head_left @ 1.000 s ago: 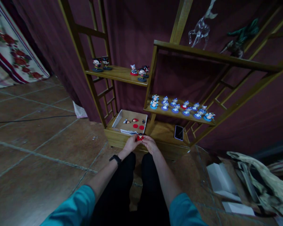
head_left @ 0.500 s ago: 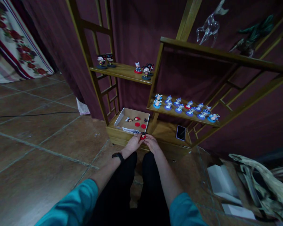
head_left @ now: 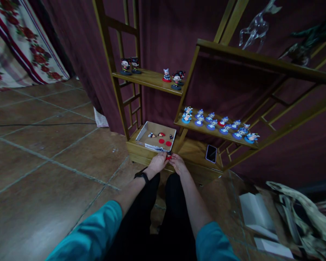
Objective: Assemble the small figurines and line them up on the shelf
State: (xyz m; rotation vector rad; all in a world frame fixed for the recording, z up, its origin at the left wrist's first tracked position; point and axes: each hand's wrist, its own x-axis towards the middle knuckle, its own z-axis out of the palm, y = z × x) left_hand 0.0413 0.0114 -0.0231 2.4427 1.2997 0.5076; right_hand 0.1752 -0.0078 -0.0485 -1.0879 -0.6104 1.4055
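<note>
Two-sided hold: my left grip [head_left: 158,162] and right grip [head_left: 178,164] nearly closed, pinching red figurine [head_left: 168,156] between them, cardboard box [head_left: 151,147] just beyond. I'd press lightly, evenly, keeping figurine steady.

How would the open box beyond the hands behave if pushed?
The box probably slides easily, looking like thin card. It seems unlikely to tip, being wide and shallow. The figures and red discs inside might shift, since they appear loose.
</note>
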